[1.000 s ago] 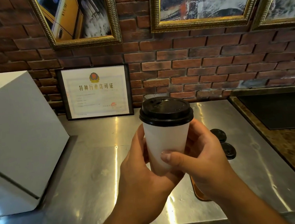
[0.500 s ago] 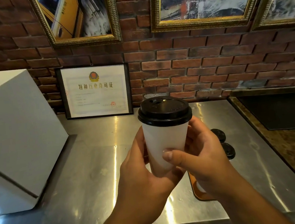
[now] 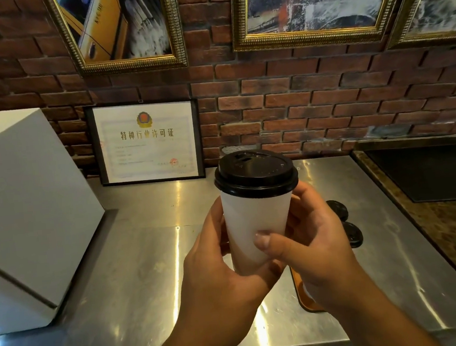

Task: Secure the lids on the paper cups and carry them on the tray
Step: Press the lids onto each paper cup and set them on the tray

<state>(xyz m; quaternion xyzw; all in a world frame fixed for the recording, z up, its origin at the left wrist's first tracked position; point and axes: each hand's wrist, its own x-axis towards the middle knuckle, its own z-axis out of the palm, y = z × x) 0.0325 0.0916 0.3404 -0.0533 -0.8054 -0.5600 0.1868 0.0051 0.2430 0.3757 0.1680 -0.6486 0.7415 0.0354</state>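
Observation:
A white paper cup (image 3: 255, 225) with a black lid (image 3: 255, 173) seated on it is held upright above the steel counter. My left hand (image 3: 218, 267) wraps its lower left side and base. My right hand (image 3: 313, 245) grips the right side, thumb across the front. Behind my right hand two loose black lids (image 3: 350, 233) lie on the counter. A brown tray (image 3: 301, 296) shows only as a curved edge under my right wrist; the rest is hidden.
The steel counter (image 3: 146, 262) runs to a brick wall. A large white box (image 3: 23, 212) stands at the left. A framed certificate (image 3: 147, 142) leans on the wall. A dark mat (image 3: 430, 171) lies on a brown stone surface at the right.
The cup and both hands stay almost where they were; the grip is the same. The view has shifted very slightly.

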